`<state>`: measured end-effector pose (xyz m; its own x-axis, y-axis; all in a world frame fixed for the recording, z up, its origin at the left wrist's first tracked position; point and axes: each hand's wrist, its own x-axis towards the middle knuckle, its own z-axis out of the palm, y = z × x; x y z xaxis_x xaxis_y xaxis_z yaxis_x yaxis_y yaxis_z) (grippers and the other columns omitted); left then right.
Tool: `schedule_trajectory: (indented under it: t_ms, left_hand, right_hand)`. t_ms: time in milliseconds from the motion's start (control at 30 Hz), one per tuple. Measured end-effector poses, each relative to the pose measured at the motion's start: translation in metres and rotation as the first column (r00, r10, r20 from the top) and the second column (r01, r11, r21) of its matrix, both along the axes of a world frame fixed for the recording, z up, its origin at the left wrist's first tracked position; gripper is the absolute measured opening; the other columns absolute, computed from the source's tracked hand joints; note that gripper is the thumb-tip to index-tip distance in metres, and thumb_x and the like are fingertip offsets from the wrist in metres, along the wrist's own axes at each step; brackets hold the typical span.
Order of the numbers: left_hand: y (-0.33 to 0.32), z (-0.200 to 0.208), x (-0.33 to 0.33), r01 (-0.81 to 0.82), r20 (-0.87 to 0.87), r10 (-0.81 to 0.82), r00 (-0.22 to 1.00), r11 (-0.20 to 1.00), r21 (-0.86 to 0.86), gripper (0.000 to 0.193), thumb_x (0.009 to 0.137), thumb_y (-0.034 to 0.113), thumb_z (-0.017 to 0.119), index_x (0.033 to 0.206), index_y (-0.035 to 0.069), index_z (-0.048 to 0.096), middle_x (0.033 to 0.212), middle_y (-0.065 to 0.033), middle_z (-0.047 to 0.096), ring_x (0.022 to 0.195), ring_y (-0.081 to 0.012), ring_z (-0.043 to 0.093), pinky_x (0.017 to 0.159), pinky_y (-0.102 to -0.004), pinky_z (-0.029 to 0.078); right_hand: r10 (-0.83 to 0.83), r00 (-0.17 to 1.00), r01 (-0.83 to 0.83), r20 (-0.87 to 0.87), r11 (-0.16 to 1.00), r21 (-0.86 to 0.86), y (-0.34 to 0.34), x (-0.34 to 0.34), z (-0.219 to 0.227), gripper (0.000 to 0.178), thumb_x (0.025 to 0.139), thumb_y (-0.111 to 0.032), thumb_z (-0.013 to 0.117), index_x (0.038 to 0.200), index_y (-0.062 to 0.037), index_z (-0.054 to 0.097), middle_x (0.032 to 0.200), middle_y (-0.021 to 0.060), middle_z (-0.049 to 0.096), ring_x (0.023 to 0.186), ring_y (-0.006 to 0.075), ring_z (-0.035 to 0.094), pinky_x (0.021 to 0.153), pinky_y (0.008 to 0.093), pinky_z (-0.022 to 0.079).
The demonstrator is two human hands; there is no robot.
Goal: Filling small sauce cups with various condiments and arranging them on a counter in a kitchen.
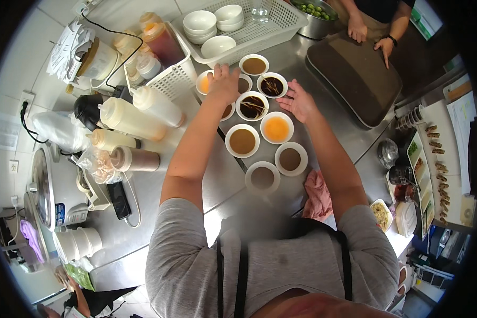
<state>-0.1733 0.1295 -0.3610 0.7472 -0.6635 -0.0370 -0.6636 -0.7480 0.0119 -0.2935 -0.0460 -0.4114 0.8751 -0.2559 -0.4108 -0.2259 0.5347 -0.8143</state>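
Several small white bowls of sauce stand close together on the steel counter. My left hand (224, 86) reaches over the far left ones, fingers spread and slightly bent, partly hiding a bowl of orange sauce (203, 82) and a bowl of brown sauce (243, 84). Beside a bowl of dark sauce with pale strips (272, 86), my right hand (301, 102) is open, its fingertips at or near the rim. Between my arms are a second dark sauce bowl (252, 106), an orange one (276, 129), a brown one (242, 141) and two greyish-brown ones, including the nearest (262, 177).
A perforated tray (286, 24) holds stacked white bowls (200, 24). Squeeze bottles (130, 119) and a phone (119, 200) lie left. A co-worker's hands (357, 29) rest by a brown tray (350, 74). A pink cloth (318, 196) lies by my right arm.
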Motion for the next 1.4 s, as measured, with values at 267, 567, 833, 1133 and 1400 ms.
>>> schedule_trajectory:
  t_ms: [267,567,833,1133,1400]
  left_hand:
    - [-0.002,-0.005,0.006,0.028,-0.009,-0.028,1.000,0.999,0.017,0.067,0.062,0.024,0.064,0.120,0.016,0.032,0.125,-0.0149,0.024,0.119,-0.0314,0.017,0.092,-0.0438,0.019]
    - [-0.014,-0.018,0.011,-0.129,0.044,0.129,0.991,0.991,-0.021,0.059,0.066,0.028,0.061,0.117,0.010,0.037,0.117,-0.0122,0.033,0.110,-0.0284,0.028,0.087,-0.0413,0.026]
    - [-0.023,-0.015,0.008,-0.243,0.034,0.246,0.969,0.968,-0.070,0.055,0.066,0.031,0.061,0.112,0.009,0.041,0.111,-0.0109,0.037,0.105,-0.0265,0.033,0.084,-0.0397,0.028]
    - [-0.016,-0.014,-0.002,-0.221,0.025,0.234,0.972,0.946,-0.238,0.058,0.066,0.031,0.061,0.114,0.010,0.040,0.113,-0.0129,0.036,0.107,-0.0278,0.031,0.085,-0.0400,0.027]
    - [0.013,-0.012,-0.021,-0.139,0.033,0.164,0.986,0.913,-0.384,0.056,0.065,0.029,0.061,0.112,0.007,0.041,0.114,-0.0162,0.034,0.106,-0.0307,0.031,0.086,-0.0404,0.026]
  right_hand:
    - [-0.006,1.000,0.006,0.007,1.000,0.006,0.000,0.001,0.000,0.056,0.082,-0.046,0.035,0.119,-0.0058,0.026,0.109,0.0122,0.043,0.092,0.0251,0.047,0.080,0.0361,0.035]
    - [-0.017,1.000,0.016,0.022,1.000,0.022,0.003,-0.001,0.001,0.059,0.082,-0.046,0.035,0.122,-0.0045,0.023,0.110,0.0130,0.042,0.093,0.0259,0.046,0.083,0.0365,0.034]
    - [-0.035,0.999,0.035,0.010,0.999,0.036,0.003,0.004,-0.003,0.052,0.082,-0.041,0.038,0.119,-0.0067,0.027,0.106,0.0125,0.045,0.093,0.0254,0.048,0.080,0.0355,0.037]
    - [-0.056,0.974,-0.029,-0.221,0.931,-0.364,-0.003,0.020,0.000,0.036,0.077,-0.016,0.045,0.110,-0.0053,0.038,0.089,0.0089,0.052,0.063,0.0165,0.057,0.054,0.0275,0.047]
    - [-0.060,0.965,-0.067,-0.254,0.884,-0.462,-0.022,0.024,-0.005,0.029,0.073,-0.009,0.045,0.101,-0.0035,0.047,0.076,0.0079,0.057,0.057,0.0133,0.057,0.046,0.0226,0.046]
